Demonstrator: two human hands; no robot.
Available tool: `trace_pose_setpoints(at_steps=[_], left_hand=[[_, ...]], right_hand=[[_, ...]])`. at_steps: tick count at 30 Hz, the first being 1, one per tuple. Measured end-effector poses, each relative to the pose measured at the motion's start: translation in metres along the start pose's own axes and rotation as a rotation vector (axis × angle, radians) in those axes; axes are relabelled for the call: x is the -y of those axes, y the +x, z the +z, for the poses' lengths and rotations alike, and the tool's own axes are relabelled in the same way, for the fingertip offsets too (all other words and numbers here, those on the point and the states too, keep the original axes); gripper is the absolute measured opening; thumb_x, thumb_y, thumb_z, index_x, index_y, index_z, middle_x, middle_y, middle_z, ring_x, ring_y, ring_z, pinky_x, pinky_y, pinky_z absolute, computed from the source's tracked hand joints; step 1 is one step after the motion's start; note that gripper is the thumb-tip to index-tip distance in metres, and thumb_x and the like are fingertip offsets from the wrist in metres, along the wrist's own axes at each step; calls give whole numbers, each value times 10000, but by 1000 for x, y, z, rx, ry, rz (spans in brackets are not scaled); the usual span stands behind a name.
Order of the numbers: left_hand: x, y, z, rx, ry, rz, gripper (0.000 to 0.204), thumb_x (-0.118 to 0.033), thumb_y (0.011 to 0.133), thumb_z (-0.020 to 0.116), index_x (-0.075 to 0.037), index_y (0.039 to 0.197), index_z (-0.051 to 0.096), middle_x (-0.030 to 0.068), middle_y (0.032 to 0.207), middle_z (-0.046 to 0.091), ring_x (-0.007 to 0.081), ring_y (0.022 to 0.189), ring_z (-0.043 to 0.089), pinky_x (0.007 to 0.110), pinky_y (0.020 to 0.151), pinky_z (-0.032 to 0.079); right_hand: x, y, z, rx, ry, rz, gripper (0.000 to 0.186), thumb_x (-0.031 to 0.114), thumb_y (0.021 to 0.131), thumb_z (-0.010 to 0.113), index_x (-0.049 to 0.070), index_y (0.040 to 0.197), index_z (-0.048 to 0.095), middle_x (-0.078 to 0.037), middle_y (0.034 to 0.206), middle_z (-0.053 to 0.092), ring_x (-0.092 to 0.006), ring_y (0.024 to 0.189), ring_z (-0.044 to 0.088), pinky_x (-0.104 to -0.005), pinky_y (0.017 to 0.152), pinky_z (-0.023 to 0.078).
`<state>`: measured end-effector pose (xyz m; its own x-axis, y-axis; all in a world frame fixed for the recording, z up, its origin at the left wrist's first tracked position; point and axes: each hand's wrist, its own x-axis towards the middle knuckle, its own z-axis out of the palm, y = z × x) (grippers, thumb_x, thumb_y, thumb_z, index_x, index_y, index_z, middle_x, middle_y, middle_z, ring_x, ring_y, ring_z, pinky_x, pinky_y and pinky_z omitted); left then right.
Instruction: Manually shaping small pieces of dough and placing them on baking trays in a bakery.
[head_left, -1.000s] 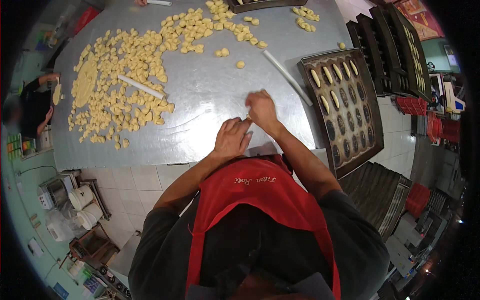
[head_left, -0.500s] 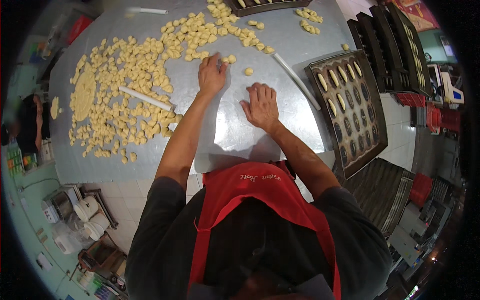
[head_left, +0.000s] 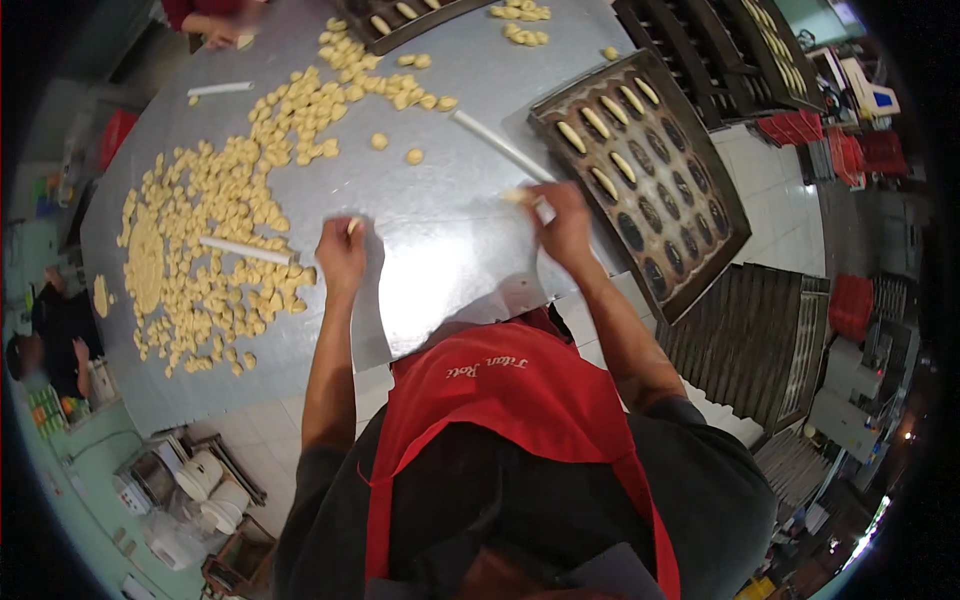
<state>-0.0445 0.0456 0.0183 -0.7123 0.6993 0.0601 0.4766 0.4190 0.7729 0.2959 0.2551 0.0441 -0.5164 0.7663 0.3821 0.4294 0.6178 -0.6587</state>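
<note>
My left hand (head_left: 342,258) is closed just above the table, beside the mass of dough balls (head_left: 215,200), with a small pale piece of dough (head_left: 353,226) between thumb and fingers. Towards the baking tray (head_left: 640,190), my right hand (head_left: 564,225) curls its fingers. A smeared pale yellow piece (head_left: 515,196) and a small white bit show at those fingertips; what exactly is held I cannot make out. The end of a white rod (head_left: 500,145) passes behind this hand. Two loose dough balls (head_left: 396,149) sit apart on the metal table (head_left: 420,235).
Finger-shaped dough pieces fill several oval hollows of the tray. Another tray (head_left: 400,25) stands at the far edge, near a person's hand (head_left: 220,32). White rods lie among the dough (head_left: 245,249) and further back (head_left: 220,89). Dark trays (head_left: 690,60) are stacked at right.
My left hand has drawn back towards me and closed on dough. My right hand has moved right and curled its fingers. The whole view has turned slightly.
</note>
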Motion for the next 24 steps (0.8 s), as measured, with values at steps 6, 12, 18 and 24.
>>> trace_pose_setpoints(at_steps=[6,12,18,24], left_hand=[[-10,-75,5,52,-248,-147,179,-156,1064,756,-24,1170,696,26,966,733,86,880,646,253,795,524],[-31,-83,46,103,-274,-219,151,-100,1065,734,-11,1187,726,32,1006,753,98,913,674,259,833,540],[-82,-73,105,295,-454,-175,296,26,1010,702,-6,1304,719,120,1245,765,210,952,754,342,859,611],[-84,-85,105,227,383,499,510,-62,906,689,-76,1416,712,122,1464,698,370,1218,666,494,1025,535]], right_hand=[[-156,32,-112,-179,-440,298,221,156,967,773,53,1158,813,-187,1088,762,-438,1043,704,-545,910,573],[-207,38,-117,15,-587,313,415,171,976,761,54,1373,730,-233,1163,731,-454,1068,697,-577,941,569],[-96,40,-29,106,-461,119,610,134,938,721,48,1520,561,-227,1280,674,-451,1161,652,-530,1022,528],[-41,35,64,-50,-404,-17,397,163,960,742,33,1329,677,-197,1167,689,-429,1159,634,-534,995,520]])
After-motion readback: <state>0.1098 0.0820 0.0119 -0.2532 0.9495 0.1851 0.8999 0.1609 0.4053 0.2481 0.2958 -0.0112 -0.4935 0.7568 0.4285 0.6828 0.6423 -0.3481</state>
